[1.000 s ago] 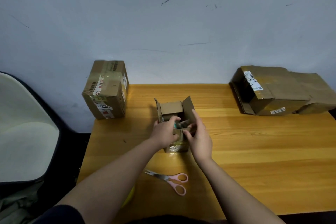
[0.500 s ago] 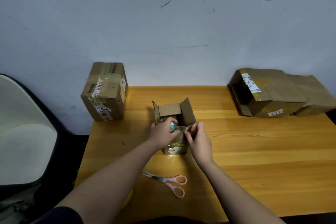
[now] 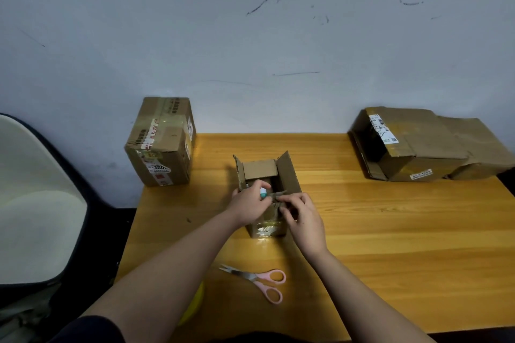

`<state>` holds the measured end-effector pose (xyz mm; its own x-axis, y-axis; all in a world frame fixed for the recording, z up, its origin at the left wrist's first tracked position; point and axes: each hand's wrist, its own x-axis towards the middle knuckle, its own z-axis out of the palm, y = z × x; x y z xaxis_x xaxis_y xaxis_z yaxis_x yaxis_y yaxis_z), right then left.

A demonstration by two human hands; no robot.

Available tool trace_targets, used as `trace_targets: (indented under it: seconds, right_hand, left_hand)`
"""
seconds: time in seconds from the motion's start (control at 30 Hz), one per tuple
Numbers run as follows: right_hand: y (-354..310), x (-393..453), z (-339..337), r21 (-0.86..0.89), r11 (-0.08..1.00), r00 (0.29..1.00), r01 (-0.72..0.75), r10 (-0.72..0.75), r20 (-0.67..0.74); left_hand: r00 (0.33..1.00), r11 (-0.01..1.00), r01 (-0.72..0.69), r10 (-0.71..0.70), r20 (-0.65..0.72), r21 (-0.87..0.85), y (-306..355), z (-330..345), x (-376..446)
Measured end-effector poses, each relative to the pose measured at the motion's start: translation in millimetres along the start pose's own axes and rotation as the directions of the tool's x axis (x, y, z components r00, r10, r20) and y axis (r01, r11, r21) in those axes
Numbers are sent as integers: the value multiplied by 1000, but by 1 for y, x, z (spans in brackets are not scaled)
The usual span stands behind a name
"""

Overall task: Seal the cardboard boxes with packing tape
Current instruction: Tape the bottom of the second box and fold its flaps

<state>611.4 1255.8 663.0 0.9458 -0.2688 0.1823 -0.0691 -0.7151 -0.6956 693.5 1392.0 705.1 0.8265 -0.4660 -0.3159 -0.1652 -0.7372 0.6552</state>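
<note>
I see my left hand point(image 3: 249, 205) curled around a small teal-tipped item point(image 3: 263, 191), my right hand point(image 3: 302, 217) pinching a strip of tape point(image 3: 277, 194) over the small open box point(image 3: 269, 175). Pink scissors point(image 3: 259, 281) lie nearer me than the box.

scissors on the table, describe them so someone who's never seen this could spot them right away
Start at the wooden table and come to its near edge, in front of the small open box that both hands work on. The scissors lie flat there, blades pointing left. Their pink handles set them apart from the brown cardboard boxes around.
</note>
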Motion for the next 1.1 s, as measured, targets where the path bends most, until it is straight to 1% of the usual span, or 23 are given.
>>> trace_targets:
  seconds: [0.13, 0.37, 0.63, 0.73, 0.83, 0.93, 1.0, 1.03, 1.1]
  right_hand:
    - [-1, 0, 0, -10, 1000, 999, -12, 12, -31]
    - [-2, 1, 2, -15, 999, 999, -28, 27, -43]
    - [-5, 5, 0, -121, 992, 1000, -26, 26, -3]
    - [-7, 6, -2, -169, 985, 999, 15, -10, 31]
    - [-6, 8, -4, -216, 975, 996, 48, -31, 80]
    - [-7, 10, -8, -241, 968, 993, 63, -37, 110]
    - [-8, 11, -9, -267, 961, 989, 70, -31, 146]
    - [-9, 11, -10, -282, 956, 986, 75, -28, 167]
    - [-11, 12, -12, -305, 947, 978, 100, -38, 204]
  left_hand:
    - [1000, 1000, 13, -12, 17, -23, 1, -3, -1]
    - [999, 999, -33, 34, 19, -14, 1, -4, -4]
    - [999, 999, -51, 51, -4, 13, -3, 0, 2]
    - [998, 998, -52, 53, -17, 34, -4, 3, 4]
    - [994, 991, -78, 86, -66, 113, -6, 8, 3]
    - [983, 986, -130, 142, -118, 104, -10, 12, 1]
    - [977, 976, -187, 196, -84, 110, -13, 12, -1]
    - [975, 969, -205, 215, -53, 141, -14, 12, -3]
    - [979, 951, -198, 204, -2, 239, -15, 10, -5]
